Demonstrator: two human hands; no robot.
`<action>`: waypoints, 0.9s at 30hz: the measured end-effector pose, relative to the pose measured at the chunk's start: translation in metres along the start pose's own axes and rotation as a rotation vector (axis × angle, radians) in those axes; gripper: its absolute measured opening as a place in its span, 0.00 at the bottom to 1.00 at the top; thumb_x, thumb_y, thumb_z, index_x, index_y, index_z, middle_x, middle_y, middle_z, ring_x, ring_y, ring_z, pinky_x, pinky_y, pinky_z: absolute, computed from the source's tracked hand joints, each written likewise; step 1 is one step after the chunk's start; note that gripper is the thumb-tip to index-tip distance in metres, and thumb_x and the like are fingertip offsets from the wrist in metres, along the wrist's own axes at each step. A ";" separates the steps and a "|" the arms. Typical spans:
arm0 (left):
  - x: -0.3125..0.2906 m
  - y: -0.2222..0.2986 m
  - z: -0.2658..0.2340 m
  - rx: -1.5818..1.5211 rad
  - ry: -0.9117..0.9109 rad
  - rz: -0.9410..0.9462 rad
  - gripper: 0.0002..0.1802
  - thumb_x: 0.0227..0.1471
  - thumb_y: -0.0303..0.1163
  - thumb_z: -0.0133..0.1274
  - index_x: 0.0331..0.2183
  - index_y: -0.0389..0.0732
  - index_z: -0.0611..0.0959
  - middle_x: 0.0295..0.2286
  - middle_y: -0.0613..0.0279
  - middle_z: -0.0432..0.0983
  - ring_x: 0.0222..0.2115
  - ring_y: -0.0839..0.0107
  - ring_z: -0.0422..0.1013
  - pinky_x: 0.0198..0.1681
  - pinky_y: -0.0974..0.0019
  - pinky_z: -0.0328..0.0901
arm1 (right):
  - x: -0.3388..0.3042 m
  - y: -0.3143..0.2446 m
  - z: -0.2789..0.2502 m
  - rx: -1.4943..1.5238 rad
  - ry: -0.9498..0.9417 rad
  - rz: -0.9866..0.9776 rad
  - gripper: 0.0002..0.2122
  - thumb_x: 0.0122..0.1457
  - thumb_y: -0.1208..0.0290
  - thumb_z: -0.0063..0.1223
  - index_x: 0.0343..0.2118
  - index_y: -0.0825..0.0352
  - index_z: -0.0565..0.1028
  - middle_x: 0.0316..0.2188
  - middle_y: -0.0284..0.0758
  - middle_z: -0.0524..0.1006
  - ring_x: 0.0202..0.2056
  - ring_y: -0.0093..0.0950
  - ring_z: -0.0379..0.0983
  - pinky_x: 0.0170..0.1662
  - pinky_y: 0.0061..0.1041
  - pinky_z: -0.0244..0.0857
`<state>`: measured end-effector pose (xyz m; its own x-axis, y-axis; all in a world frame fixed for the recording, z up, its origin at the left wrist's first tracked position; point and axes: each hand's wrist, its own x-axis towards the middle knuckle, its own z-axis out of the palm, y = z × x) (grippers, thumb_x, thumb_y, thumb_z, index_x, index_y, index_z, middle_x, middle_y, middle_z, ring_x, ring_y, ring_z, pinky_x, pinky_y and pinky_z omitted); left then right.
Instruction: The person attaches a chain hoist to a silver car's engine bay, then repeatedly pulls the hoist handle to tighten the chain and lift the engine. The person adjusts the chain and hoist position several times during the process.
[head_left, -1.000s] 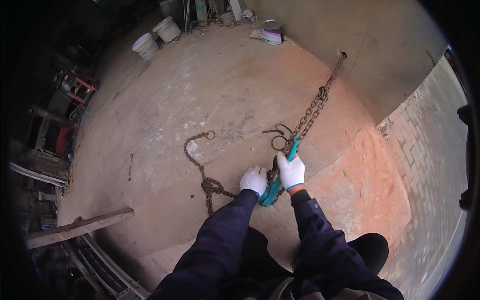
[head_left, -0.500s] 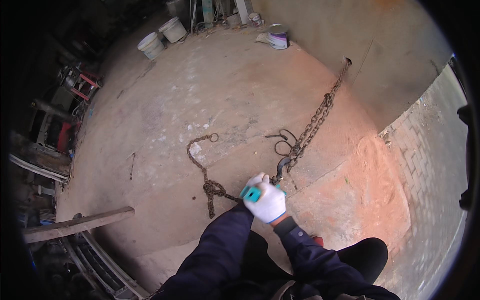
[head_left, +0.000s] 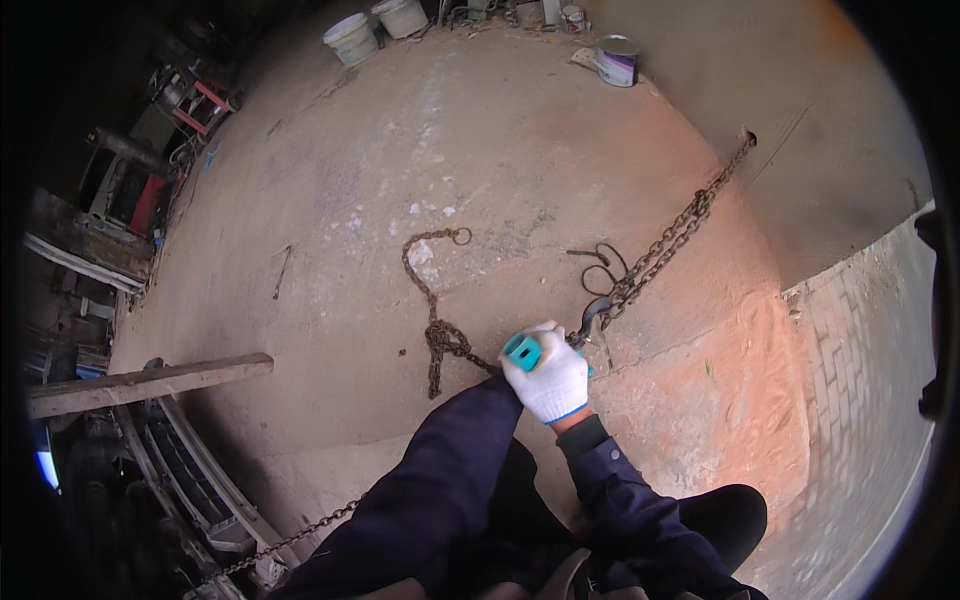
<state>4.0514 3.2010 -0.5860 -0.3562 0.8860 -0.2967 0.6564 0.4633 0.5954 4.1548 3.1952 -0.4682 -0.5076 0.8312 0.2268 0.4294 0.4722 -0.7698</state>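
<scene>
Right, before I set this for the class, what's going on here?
The person's white-gloved right grip is closed on a teal handle; the left grip is mostly hidden behind it. Just beyond, a dark hook meets a rusty chain, partly doubled, which runs to a hole in the wall. A tangled length of chain lies on the floor to the left.

In front of you, the dusty grey-brown concrete floor (head_left: 330,240) bears a rusty, knotted metal chain (head_left: 447,338), two round whitish buckets (head_left: 351,42) and a white-and-purple cylindrical tin (head_left: 616,64).
</scene>
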 end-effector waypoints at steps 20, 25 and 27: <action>0.000 -0.012 0.020 -0.336 0.185 0.167 0.22 0.64 0.48 0.48 0.42 0.39 0.85 0.40 0.49 0.85 0.42 0.51 0.80 0.48 0.52 0.73 | -0.003 0.001 -0.013 0.067 -0.138 0.030 0.17 0.53 0.61 0.74 0.37 0.67 0.78 0.36 0.49 0.83 0.34 0.45 0.84 0.42 0.39 0.77; 0.006 0.013 0.004 0.047 -0.033 -0.052 0.25 0.67 0.45 0.41 0.43 0.38 0.86 0.43 0.41 0.83 0.47 0.44 0.79 0.52 0.42 0.72 | 0.084 0.136 -0.053 0.299 0.225 0.549 0.19 0.66 0.55 0.59 0.31 0.71 0.76 0.21 0.34 0.77 0.20 0.29 0.74 0.24 0.33 0.67; 0.002 0.021 -0.003 0.086 -0.018 -0.054 0.24 0.67 0.45 0.41 0.42 0.37 0.86 0.43 0.41 0.83 0.46 0.43 0.79 0.52 0.42 0.72 | 0.093 0.167 -0.059 0.448 0.160 0.805 0.22 0.66 0.52 0.58 0.31 0.72 0.76 0.22 0.37 0.78 0.20 0.30 0.76 0.24 0.33 0.70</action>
<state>4.0622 3.2128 -0.5717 -0.3816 0.8593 -0.3404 0.6912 0.5099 0.5121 4.2231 3.3688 -0.5407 -0.0595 0.9052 -0.4209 0.2620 -0.3927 -0.8816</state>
